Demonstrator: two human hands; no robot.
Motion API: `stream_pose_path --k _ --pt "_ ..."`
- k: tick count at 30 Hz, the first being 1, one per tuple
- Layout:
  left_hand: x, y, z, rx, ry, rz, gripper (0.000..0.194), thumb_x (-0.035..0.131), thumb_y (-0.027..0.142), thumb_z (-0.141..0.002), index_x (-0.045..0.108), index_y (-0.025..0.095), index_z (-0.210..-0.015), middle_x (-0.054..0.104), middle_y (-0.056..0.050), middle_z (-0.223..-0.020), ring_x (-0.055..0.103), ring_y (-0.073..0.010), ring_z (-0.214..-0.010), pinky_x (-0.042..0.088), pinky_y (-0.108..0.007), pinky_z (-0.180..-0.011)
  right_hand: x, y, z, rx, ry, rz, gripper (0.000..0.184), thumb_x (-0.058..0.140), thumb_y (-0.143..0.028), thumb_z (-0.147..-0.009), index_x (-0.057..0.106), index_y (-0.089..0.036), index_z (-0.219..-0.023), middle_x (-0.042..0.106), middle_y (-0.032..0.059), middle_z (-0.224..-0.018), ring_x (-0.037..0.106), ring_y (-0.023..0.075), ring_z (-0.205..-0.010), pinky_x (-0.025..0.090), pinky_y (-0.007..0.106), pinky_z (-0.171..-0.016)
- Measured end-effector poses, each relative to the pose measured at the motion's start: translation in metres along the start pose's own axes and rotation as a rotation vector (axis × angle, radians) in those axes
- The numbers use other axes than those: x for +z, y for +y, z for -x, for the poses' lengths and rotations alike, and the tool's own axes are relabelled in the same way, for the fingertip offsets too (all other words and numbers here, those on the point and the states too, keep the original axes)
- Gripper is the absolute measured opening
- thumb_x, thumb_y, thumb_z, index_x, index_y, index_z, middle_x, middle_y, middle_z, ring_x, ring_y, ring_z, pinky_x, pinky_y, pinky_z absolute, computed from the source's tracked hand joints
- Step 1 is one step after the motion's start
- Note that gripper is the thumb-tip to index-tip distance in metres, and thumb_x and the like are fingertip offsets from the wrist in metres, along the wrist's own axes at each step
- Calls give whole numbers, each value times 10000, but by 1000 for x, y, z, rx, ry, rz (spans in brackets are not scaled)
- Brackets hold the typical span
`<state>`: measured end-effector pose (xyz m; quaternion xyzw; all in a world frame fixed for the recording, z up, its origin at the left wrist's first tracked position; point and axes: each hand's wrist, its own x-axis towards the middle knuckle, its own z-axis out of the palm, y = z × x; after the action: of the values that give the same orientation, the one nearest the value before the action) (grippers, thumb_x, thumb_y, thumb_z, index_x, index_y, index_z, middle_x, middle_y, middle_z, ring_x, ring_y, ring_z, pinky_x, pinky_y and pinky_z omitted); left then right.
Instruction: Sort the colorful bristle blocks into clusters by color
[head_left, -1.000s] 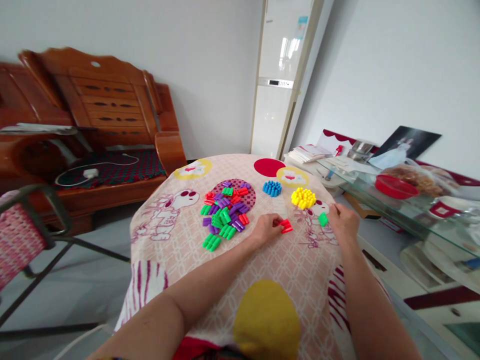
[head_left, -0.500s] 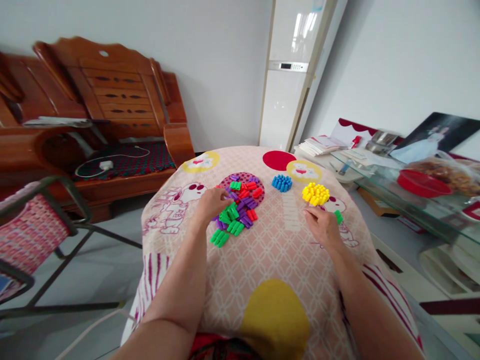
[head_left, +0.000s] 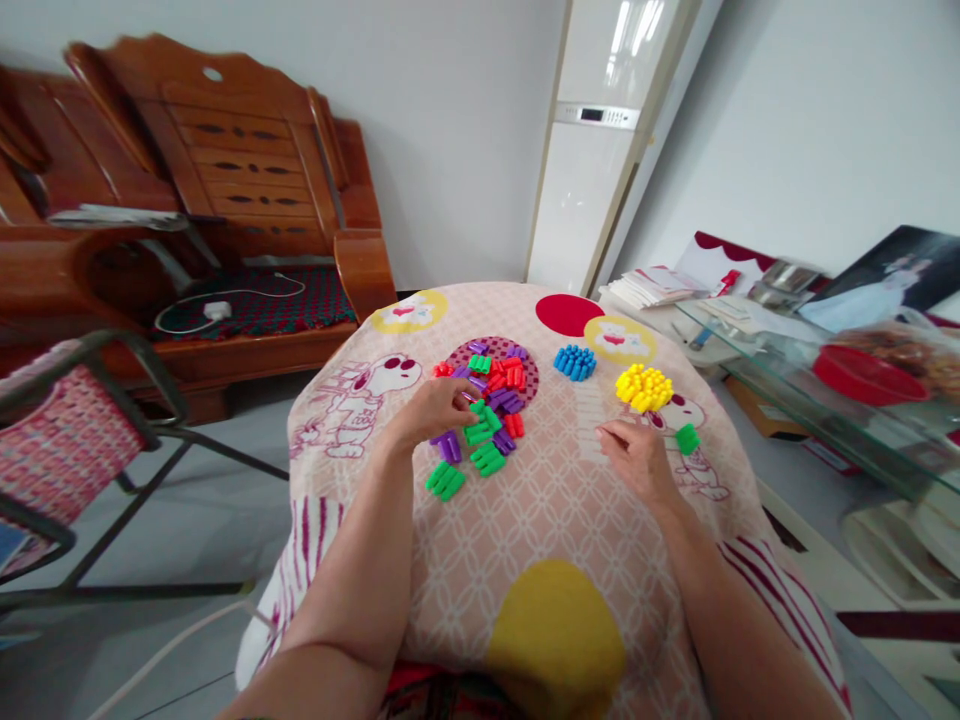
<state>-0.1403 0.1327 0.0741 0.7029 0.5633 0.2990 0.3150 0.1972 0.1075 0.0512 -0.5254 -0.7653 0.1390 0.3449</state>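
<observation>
My left hand (head_left: 435,411) is over the left side of a loose pile of small plastic pieces. Its thumb and index finger are apart and curve beside green pieces (head_left: 481,424); I see nothing gripped between them. Purple pieces (head_left: 505,400) and red pieces (head_left: 513,374) lie around these. Two green groups (head_left: 445,481) sit at the pile's near edge. My right hand (head_left: 641,462) hovers low over the cloth, thumb and fingertips pressed together with no piece showing. Just beyond it is a heap of yellow pieces (head_left: 643,388), with one green piece (head_left: 688,438) to its right.
A bunch of blue pieces (head_left: 574,363) stands between the mixed pile and the yellow heap. The round table has a patterned cloth (head_left: 540,520). At right is a glass shelf with a red bowl (head_left: 868,375). A wooden bench (head_left: 240,180) and a pink woven chair (head_left: 67,440) are at left.
My head view has shifted slightly. The green pieces by my left hand have slid a little to the right and spread. My right hand has moved slightly left, away from the yellow heap.
</observation>
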Motion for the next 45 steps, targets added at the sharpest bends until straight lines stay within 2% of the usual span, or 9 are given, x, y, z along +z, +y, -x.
stream_pose_path --k 5,10,14,20,22,26,32,39,45 --pt "40 28 -7 147 34 278 324 698 347 -706 720 162 -972 671 -16 -684 618 -149 -609 460 -239 -567 12 -20 5 112 -123 -309 329 533 -442 -904 658 -185 -740 643 1 -624 575 126 -514 417 224 -505" --pt "91 53 -6 240 60 243 293 697 364 -759 725 164 -971 688 -37 -726 619 -146 -641 468 -236 -585 20 -26 7 213 -222 -555 357 593 -512 -868 683 -172 -807 665 5 -653 577 108 -486 417 197 -433" --pt "104 58 -4 265 79 228 297 690 371 -785 724 166 -997 708 -45 -769 641 -154 -673 499 -246 -624 12 -19 1 288 -206 -639 349 659 -504 -800 686 -156 -816 682 14 -647 574 106 -466 422 194 -406" --pt "88 48 -9 234 223 63 262 606 309 -821 721 170 -1011 747 -72 -957 684 -188 -813 542 -298 -781 -41 22 -7 443 353 -348 283 715 -411 -655 707 -157 -780 664 8 -588 585 151 -476 434 237 -417" --pt "82 41 -11 190 259 3 261 584 271 -809 728 172 -1002 753 -65 -947 685 -194 -817 541 -302 -804 -60 43 -5 537 435 -180 267 700 -384 -652 723 -149 -780 685 27 -610 617 184 -508 456 264 -445" --pt "72 30 -15 128 305 -82 285 580 255 -789 737 170 -1011 758 -64 -944 687 -202 -822 536 -293 -801 -78 69 0 602 384 208 226 676 -353 -699 756 -147 -747 724 72 -649 671 231 -629 478 292 -555" --pt "64 19 -18 80 346 -226 268 600 254 -780 741 179 -994 759 -64 -942 690 -211 -822 515 -294 -786 -68 61 -3 635 209 544 204 694 -340 -761 796 -181 -840 779 122 -893 696 259 -817 460 302 -655" --pt "52 6 -19 21 339 -324 250 609 259 -782 752 192 -976 760 -64 -919 688 -224 -829 483 -282 -701 -62 58 -3 679 168 647 208 700 -370 -778 781 -200 -867 768 123 -918 686 259 -841 445 299 -660" --pt "24 -1 -14 -102 407 -332 213 609 232 -780 779 190 -901 758 -59 -815 683 -215 -759 469 -273 -684 -61 65 -3 535 381 492 291 630 -419 -796 748 -159 -853 751 123 -840 662 248 -771 455 314 -692"
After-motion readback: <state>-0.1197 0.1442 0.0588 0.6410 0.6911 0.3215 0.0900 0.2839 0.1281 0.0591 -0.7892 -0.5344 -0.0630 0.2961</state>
